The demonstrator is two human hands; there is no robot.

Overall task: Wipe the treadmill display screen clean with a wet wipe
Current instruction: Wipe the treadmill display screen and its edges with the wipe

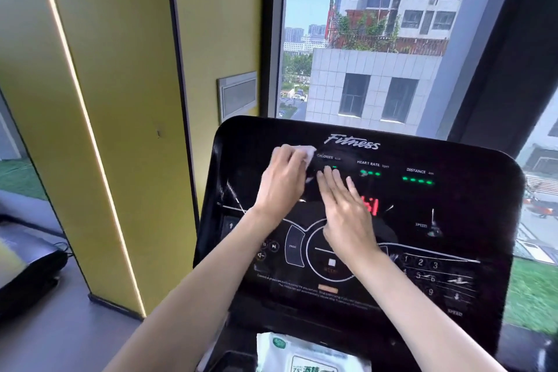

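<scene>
The black treadmill display screen (447, 220) fills the middle and right of the head view, with green readouts and a "Fitness" logo at its top. My left hand (282, 181) grips a white wet wipe (305, 152) against the screen's upper left, and the wipe sticks out past the fingers. My right hand (344, 211) lies flat on the screen just to the right, fingers straight and pointing up. It covers part of the red digits. Streaks show on the glass left of my left hand.
A pack of wet wipes (311, 355) lies on the console's lower ledge at the bottom edge. A yellow pillar (99, 118) stands to the left, a large window (377, 39) behind the console. Another black machine (27, 263) sits at far left.
</scene>
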